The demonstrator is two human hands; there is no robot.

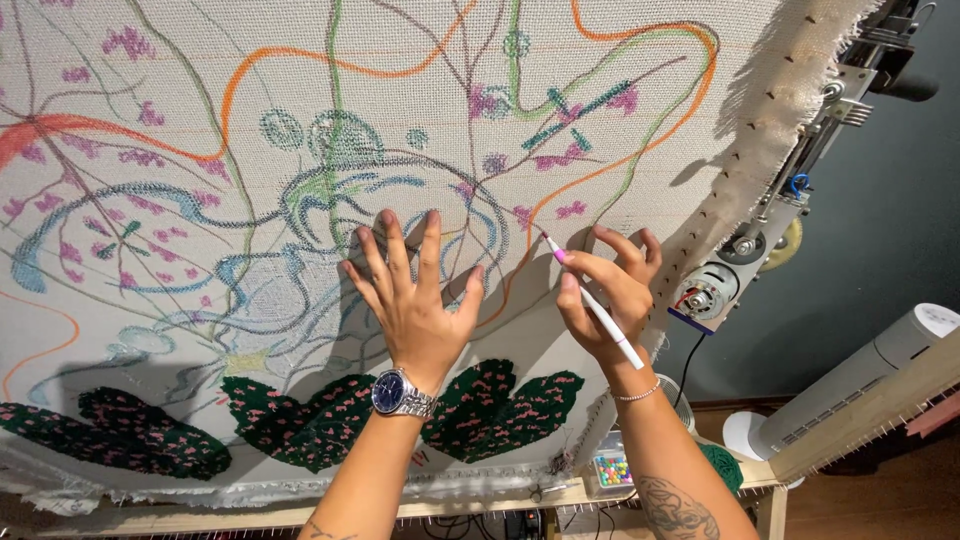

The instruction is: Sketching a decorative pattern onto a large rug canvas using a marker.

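A large cream canvas cloth (pixel 180 330) stretched on a wooden frame fills the view, covered with drawn lines in orange, blue, green and purple. Dark green tufted patches with pink flecks (pixel 300 420) run along its lower part. My left hand (pixel 412 295), with a wristwatch, lies flat on the cloth with fingers spread. My right hand (pixel 610 290) grips a white marker with a pink tip (pixel 592 300); the tip touches the cloth near an orange line, just right of my left hand.
The frame's right edge (pixel 790 150) carries a row of nails, frayed cloth and a small motor unit (pixel 705 292). A wooden bar (pixel 870 410) slants at lower right. Behind it stands a white tower appliance (pixel 860 375). A clear box of coloured pins (pixel 610 468) sits on the lower frame rail.
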